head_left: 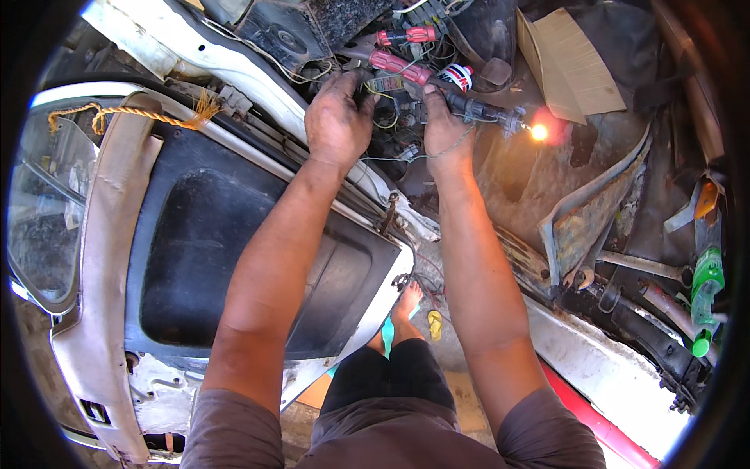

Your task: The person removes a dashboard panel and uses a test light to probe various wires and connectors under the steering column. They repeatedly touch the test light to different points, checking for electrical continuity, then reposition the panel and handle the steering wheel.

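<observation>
Door panel (258, 258) at far left; then my left hand (337, 121), fingers curled among loose wires (383, 159) (grip hidden; I cannot tell what it holds). Right hand (448, 139) closes on a dark cylindrical part (486, 112), just left of a bright glow (539, 132). Light on; with wires exposed, I judge securing remains.

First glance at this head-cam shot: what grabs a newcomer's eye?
The bright glowing light at upper right, just beyond the dark connector by the right hand, wins easily. Next come two red handles, the longer one lying between the left hand and that connector. Then the frayed orange rope across the upper left.
</observation>
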### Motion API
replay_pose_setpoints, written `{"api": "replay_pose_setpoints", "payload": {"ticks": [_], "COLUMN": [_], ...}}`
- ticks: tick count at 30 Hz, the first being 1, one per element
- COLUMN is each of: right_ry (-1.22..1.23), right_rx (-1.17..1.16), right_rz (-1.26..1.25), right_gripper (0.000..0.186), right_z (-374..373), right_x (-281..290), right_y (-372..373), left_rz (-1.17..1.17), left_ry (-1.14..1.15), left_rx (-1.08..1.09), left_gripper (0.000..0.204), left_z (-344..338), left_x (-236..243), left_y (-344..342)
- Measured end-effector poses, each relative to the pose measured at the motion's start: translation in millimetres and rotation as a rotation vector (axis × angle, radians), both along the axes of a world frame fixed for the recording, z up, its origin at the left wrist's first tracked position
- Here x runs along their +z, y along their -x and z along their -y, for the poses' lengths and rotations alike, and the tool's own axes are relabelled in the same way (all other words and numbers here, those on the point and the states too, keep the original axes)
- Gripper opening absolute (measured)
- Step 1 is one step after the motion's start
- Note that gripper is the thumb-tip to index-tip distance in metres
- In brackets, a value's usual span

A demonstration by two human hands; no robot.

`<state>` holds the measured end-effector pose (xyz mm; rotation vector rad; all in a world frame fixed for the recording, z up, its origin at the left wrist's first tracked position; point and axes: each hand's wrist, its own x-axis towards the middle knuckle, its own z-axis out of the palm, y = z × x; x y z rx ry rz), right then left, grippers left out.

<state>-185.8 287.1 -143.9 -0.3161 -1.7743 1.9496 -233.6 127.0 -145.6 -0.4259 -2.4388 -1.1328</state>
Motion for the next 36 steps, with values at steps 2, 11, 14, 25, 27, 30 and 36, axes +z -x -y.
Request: {"api": "replay_pose_setpoints", "payload": {"ticks": [2, 11, 14, 25, 27, 30, 36], "right_ry": [0.158, -0.322, -0.312, -0.292, -0.312, -0.305, -0.319], "right_rx": [-0.017, -0.096, -0.101, -0.134, -0.139, -0.132, -0.129], "right_rz": [-0.027, -0.024, -0.055, -0.115, -0.057, -0.046, -0.087], "right_gripper": [0.025, 0.021, 0.021, 0.022, 0.023, 0.024, 0.024], "right_z": [3.8, -1.2, -1.3, 1.7, 0.7, 0.2, -0.5], "right_x": [-0.7, -11.6, -12.5, -13.1, -12.8, -12.2, -12.1], "right_y": [2.9, -4.3, -2.0, 0.5, -0.9, -2.1, -0.8], "left_rz": [-0.002, -0.006, 0.001, -0.025, -0.008, 0.008, 0.03], "left_ry": [0.0, -0.023, -0.008, -0.015, -0.021, -0.028, -0.038], "left_rx": [-0.001, -0.018, -0.005, 0.005, -0.003, -0.014, -0.003], "left_gripper": [0.036, 0.037, 0.037, 0.036, 0.035, 0.035, 0.034], "left_z": [-0.5, 0.3, -0.3, -0.9, -0.6, -0.3, -1.5], "left_x": [0.1, 4.3, 5.1, 3.3, 4.3, 6.1, 9.0], "left_y": [0.6, -2.8, -2.1, -1.9, -2.7, -2.7, -3.8]}}
